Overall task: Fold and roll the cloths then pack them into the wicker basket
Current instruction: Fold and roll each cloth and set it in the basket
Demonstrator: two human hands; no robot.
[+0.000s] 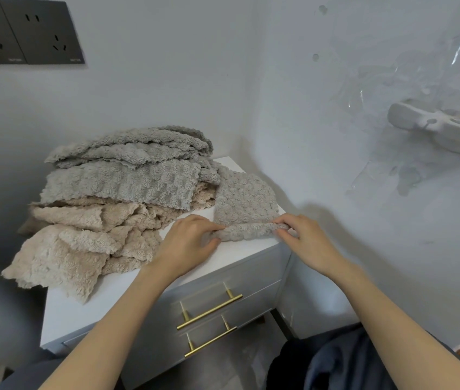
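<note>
A grey fluffy cloth (244, 199) lies folded into a strip on the right part of the white cabinet top (231, 256). Its near end is curled into a small roll (247, 231). My left hand (188, 244) pinches the left end of that roll, and my right hand (306, 240) pinches its right end. A pile of grey cloths (127, 170) and beige cloths (82, 243) covers the left part of the cabinet top. No wicker basket is in view.
The cabinet has two drawers with brass bar handles (209, 312). Grey walls meet in a corner behind it, with dark sockets (26, 32) at upper left and a white wall fixture (437, 129) at right. Dark fabric (335, 361) lies low at the bottom.
</note>
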